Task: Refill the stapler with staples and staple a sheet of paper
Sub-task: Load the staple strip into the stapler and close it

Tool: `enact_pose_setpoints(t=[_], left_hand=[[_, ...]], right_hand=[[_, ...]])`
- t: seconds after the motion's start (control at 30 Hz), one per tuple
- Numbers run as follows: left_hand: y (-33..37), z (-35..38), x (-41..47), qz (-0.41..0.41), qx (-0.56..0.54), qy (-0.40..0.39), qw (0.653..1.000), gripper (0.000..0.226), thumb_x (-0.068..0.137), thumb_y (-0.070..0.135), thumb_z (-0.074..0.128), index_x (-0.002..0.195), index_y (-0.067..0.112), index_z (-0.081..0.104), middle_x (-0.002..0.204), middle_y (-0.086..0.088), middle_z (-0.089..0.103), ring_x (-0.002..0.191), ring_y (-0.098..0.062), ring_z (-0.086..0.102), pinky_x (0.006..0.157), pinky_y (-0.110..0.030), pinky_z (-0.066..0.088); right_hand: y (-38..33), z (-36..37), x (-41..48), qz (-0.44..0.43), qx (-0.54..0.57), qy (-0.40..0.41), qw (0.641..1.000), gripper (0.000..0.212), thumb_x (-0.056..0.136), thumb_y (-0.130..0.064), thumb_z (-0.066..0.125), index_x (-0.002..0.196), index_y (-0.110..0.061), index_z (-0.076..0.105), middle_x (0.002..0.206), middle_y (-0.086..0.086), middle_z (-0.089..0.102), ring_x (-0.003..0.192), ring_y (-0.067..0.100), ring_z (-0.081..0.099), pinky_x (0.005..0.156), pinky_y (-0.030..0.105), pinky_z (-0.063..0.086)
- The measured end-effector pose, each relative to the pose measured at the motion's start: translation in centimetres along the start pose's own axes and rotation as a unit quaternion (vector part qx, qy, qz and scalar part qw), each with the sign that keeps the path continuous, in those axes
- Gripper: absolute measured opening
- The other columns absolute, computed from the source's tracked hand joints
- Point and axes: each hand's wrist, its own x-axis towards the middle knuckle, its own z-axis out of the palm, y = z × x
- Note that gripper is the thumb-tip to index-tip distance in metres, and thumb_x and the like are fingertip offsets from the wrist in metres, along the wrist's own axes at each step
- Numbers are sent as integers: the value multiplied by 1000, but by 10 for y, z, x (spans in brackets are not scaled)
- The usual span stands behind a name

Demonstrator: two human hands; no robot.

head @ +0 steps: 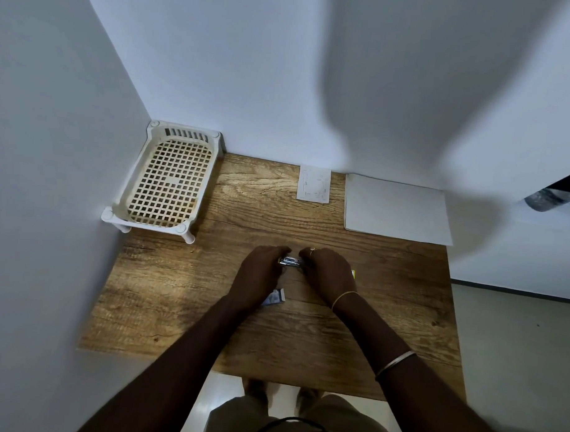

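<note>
**Wood-grain table: both hands closed on the stapler at mid-table**

We record a wood-grain table (210, 287) set into a corner of white wall (250, 69), seen from the head view.

The left hand (259, 273) and right hand (327, 272) meet near the middle of the table. Between them lies the stapler (290, 261), of which only a short bright metal part shows. The left hand's fingers curl round its left end and the right hand's fingers curl over its right end. Both hands grip it low, at or just above the table surface.

A small blue-and-white box (276, 298) lies on the table just on the near side of the stapler, partly covered by the left wrist. A yellow sliver (353, 273) shows at the outer edge of the right hand; we cannot tell what it belongs to.

The sheet of paper (397, 208) lies flat at the far right corner, well apart from the hands. A small white card (314, 184) sits against the far edge, just left of the sheet. A white plastic lattice basket (168, 179) on short legs occupies the far left corner.
</note>
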Motion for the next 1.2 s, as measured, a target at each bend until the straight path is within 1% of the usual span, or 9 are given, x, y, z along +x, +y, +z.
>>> enact_pose_setpoints(t=[0.17,0.27,0.37,0.47,0.53,0.67,0.73,1.0,1.2], left_hand=[[6,-3,-4,-17,-44,30,998,49,82,8,76,129,17,66,123,-1,70,110,-16,63,92,-20,42],[18,-9,-8,-91,-162,90,978,45,84,15,78,127,19,67,120,7,69,104,1,63,90,-13,47],[35,-18,-7,-172,-298,114,932,45,87,21,78,130,18,65,119,9,70,102,9,64,88,-11,51],[59,-34,-3,-192,-473,90,855,36,91,17,75,126,19,67,114,-3,75,110,-16,70,95,-38,58],[77,-50,0,-168,-572,65,800,21,95,16,70,114,25,73,112,-10,75,112,-29,69,96,-43,58],[113,-87,11,-123,-679,47,722,28,98,15,61,125,12,66,115,-13,74,105,-26,70,90,-41,58],[132,-108,14,-108,-702,63,701,26,92,21,65,115,10,70,105,-10,75,95,-20,72,83,-36,59],[184,-161,15,-90,-736,82,666,22,81,20,70,99,8,72,91,-7,72,82,-16,69,68,-29,61],[192,-164,10,-84,-738,82,664,19,81,18,68,98,10,73,90,-4,76,76,-12,72,65,-26,61]], right_hand=[[7,-2,2,12,39,-1,999,33,92,-32,66,124,-27,66,107,6,74,97,25,69,80,35,55],[5,-14,1,8,73,36,997,29,90,-28,70,119,-23,70,105,5,76,96,24,70,82,36,55],[-3,-38,0,2,103,69,992,31,85,-22,77,116,-20,72,101,4,78,93,20,72,84,37,58],[-16,-72,-3,-9,149,105,983,34,80,-16,82,113,-17,74,98,3,79,91,17,74,88,35,58],[-27,-100,-6,-20,178,125,976,34,79,-13,82,112,-16,75,97,3,80,92,15,75,89,34,58],[-52,-159,-13,-44,217,156,963,30,78,-15,81,108,-20,76,95,-4,80,91,6,74,86,23,57],[-63,-186,-20,-60,240,174,953,28,77,-15,81,104,-21,76,93,-8,79,89,-1,72,84,14,54],[-85,-249,-46,-128,261,255,922,17,77,-15,83,93,-17,78,85,-6,77,81,9,73,79,41,60],[-85,-259,-54,-177,170,263,933,11,81,-19,81,88,-12,75,82,2,75,75,19,72,71,42,58]])
